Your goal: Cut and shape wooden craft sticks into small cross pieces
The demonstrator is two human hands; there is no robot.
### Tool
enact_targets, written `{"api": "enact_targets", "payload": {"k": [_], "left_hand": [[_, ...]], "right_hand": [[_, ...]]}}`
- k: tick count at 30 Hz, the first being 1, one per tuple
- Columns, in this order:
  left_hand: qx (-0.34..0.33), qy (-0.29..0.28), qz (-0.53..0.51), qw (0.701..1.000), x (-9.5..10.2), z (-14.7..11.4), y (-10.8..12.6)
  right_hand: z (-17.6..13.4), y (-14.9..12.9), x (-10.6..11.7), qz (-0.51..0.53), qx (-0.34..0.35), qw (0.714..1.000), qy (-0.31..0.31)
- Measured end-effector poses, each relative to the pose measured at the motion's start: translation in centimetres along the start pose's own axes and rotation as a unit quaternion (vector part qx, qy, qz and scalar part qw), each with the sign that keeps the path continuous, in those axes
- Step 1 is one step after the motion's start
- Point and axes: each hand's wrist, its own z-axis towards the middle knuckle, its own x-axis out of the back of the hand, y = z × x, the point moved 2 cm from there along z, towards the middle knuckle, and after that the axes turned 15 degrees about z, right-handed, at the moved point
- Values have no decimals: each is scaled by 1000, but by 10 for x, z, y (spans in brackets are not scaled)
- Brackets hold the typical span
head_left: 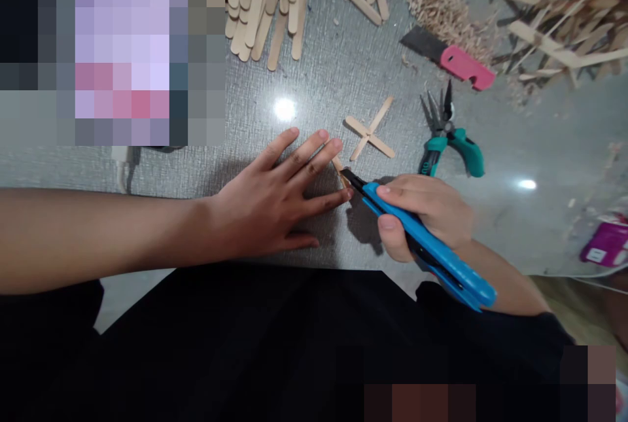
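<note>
My left hand [289, 190] lies flat on the grey table, fingers spread, its fingertips on a small piece of wooden craft stick [339, 167] that they mostly cover. In my right hand [426, 212] is a blue utility knife [417, 226], fingers wrapped round its handle. The blade tip meets the craft stick piece beside my left fingers; whether it has cut in, I cannot tell. Just beyond the blade lies a cross of craft sticks [368, 135], flat on the table.
Pliers with green handles [446, 127] lie open beyond my right hand. A pink cutter [466, 65] rests by wood shavings [441, 0]. Craft sticks [267, 3] are piled at the back, and split sticks [564, 36] at the far right. A purple packet [606, 243] sits near the right edge.
</note>
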Motion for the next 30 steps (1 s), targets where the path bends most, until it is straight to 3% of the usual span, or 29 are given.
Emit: {"api": "enact_targets", "payload": {"k": [15,23,30], "left_hand": [[0,20,34,999,-2,-2,2],[8,5,16,1000,-2,-1,2],[6,22,42,999,0,0,5]], "right_hand": [[17,-1,-2,-19,72,997,-24],[32,-10,1,-37,26,996,-78],[26,0,-6,7,10,999,-31]]}}
